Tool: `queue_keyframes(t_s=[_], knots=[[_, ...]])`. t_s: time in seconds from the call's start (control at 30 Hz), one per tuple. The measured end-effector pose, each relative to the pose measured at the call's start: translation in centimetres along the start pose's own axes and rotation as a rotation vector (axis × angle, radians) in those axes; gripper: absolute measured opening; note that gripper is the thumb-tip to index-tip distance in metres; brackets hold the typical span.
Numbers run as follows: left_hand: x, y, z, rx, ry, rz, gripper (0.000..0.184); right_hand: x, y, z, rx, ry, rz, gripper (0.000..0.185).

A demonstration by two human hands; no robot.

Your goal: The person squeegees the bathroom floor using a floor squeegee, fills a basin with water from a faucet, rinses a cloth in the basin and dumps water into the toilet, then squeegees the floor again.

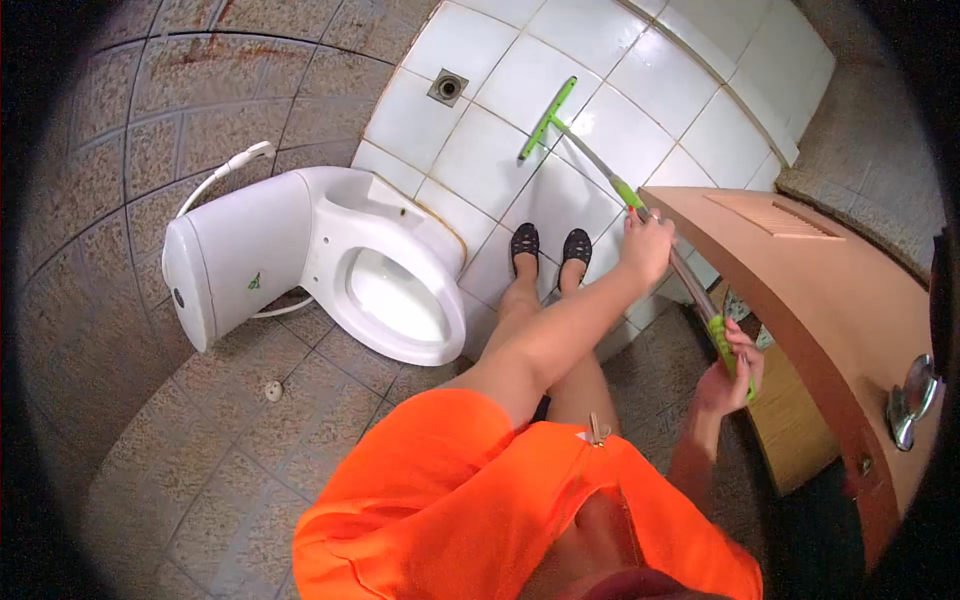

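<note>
A floor squeegee point(590, 157) with a green head and a metal pole slants across the view, its blade resting on the white tiled floor point(590, 40). My left hand point(648, 245) is wrapped round the pole near its green joint, partway up. Lower in the view, my right hand point(735, 372) grips the green handle at the pole's upper end. Both hands are closed on the same tool. A black shoe point(525, 245) and its pair stand on the tiles just below the squeegee head.
A white toilet point(445, 340) with its bowl uncovered stands at left, a white hose sprayer point(245, 157) beside its tank. A square floor drain point(448, 88) lies beyond it. A brown door point(800, 270) with a metal handle point(910, 400) is close on the right of the pole.
</note>
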State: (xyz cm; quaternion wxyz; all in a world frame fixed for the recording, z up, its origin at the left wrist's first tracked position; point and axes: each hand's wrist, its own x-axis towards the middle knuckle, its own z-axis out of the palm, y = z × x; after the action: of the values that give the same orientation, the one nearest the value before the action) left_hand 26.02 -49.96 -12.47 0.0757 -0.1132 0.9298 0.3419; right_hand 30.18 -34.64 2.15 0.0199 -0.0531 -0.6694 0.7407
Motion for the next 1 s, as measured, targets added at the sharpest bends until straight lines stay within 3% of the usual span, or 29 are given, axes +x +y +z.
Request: queue_keyframes(t_s=[0.17,0.27,0.37,0.6,0.73,0.8,0.87,0.93,1.0], knots=[[2.6,-7.8,-0.8,0.001,0.17,-0.064,0.022,2.8,3.4,5.5,-0.068,-0.118,0.0,0.009],[3.5,-10.8,-3.0,-0.006,0.132,-0.096,0.022,2.9,5.8,8.4,-0.043,-0.176,0.03,0.011],[3.9,-12.7,-4.5,-0.036,0.064,-0.147,0.021,2.7,6.9,10.8,0.078,-0.107,0.066,0.011],[4.6,-17.5,-8.0,-0.07,0.074,-0.206,0.018,2.2,8.2,16.0,0.124,-0.21,0.076,0.011],[6.8,-16.5,-11.6,-0.153,0.26,-0.159,0.021,4.8,4.8,19.8,0.112,-0.275,0.041,0.01],[9.1,-12.8,-14.4,-0.293,0.359,-0.162,0.021,6.5,0.9,21.4,0.12,-0.347,-0.21,0.008],[11.7,-11.9,-16.4,-0.363,0.42,-0.01,0.022,8.2,-0.2,22.6,-0.027,-0.467,-0.309,0.007],[14.9,-14.7,-16.3,-0.439,0.399,-0.001,0.023,9.1,0.4,25.4,-0.174,-0.587,-0.429,0.007],[16.8,-18.9,-15.9,-0.113,0.201,0.081,0.024,9.5,2.9,28.9,-0.485,-0.926,-0.555,0.005]])
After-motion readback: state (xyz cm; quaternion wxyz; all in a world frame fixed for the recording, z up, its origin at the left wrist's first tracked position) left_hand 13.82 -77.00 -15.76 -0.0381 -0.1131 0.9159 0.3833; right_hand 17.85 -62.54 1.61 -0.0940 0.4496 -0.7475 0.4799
